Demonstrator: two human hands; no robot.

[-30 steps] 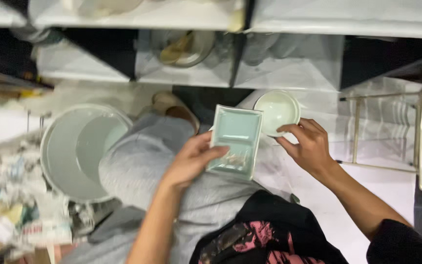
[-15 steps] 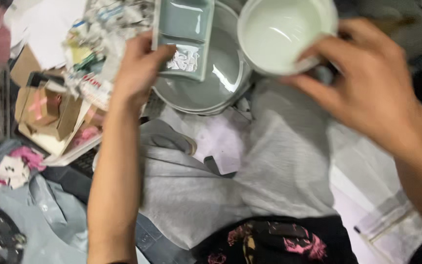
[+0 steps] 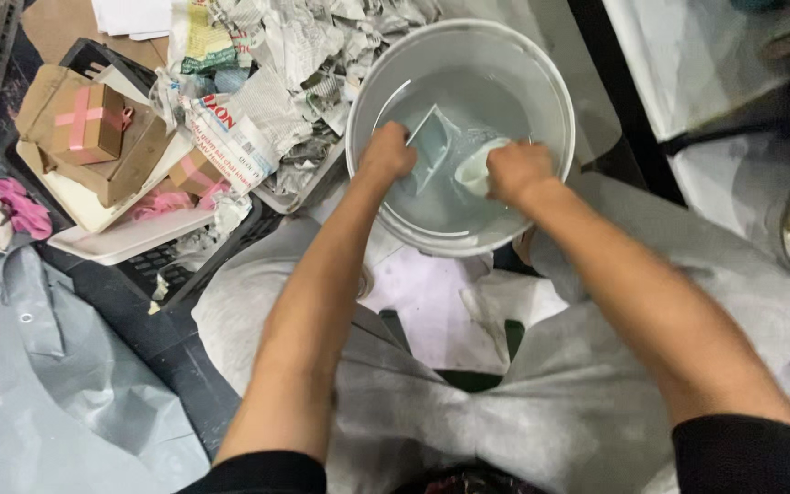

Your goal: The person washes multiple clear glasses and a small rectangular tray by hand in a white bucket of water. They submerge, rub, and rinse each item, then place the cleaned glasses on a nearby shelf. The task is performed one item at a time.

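A large white bucket point(image 3: 555, 101) holding water stands on the floor ahead of my knees. My left hand point(image 3: 386, 154) grips a pale green rectangular dish point(image 3: 432, 146) and holds it tilted down into the water. My right hand point(image 3: 518, 169) is closed around a small pale green round bowl point(image 3: 475, 169), also dipped in the water next to the dish. Both forearms reach forward over my grey trousers point(image 3: 550, 402). Most of the bowl is hidden by my fingers.
Crumpled newspaper point(image 3: 276, 82) lies left of the bucket. A black crate point(image 3: 166, 265) holds a white tray point(image 3: 121, 240) with brown cardboard boxes point(image 3: 93, 128) taped in pink. Grey plastic sheeting point(image 3: 66, 384) covers the floor at lower left. White surfaces point(image 3: 688, 64) at upper right.
Both hands have gone from holding the dish and bowl above the bucket to plunging them into its water. The view has swung down over the bucket.
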